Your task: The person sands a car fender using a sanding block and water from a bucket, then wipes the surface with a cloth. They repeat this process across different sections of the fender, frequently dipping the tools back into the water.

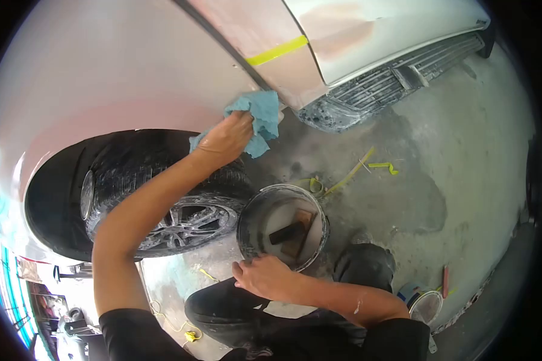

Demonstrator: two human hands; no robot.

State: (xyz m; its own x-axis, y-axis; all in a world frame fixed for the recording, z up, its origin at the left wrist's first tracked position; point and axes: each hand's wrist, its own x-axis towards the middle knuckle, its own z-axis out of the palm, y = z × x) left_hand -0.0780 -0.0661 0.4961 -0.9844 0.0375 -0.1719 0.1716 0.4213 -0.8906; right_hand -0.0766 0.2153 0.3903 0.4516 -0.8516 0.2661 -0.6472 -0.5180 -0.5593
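My left hand (pixel 232 132) is closed on a crumpled blue cloth (pixel 264 114), holding it against the lower edge of a pale car body panel (pixel 138 66), just above the wheel. Part of the cloth hangs beyond the fingers. Lower down, my right hand (pixel 265 277) is beside the near rim of a round bucket (pixel 326 231), its fingers loosely bent and nothing seen in them. Inside the bucket, a black block (pixel 286 233) and a brown block (pixel 304 218) lie in cloudy liquid.
A dusty tire (pixel 120 180) stands left of the bucket. Yellow tape (pixel 280 50) crosses a panel seam, and more tape strips (pixel 382 166) lie on the concrete floor (pixel 488 168). At lower right are a round container (pixel 426 307) and a red stick (pixel 445 281).
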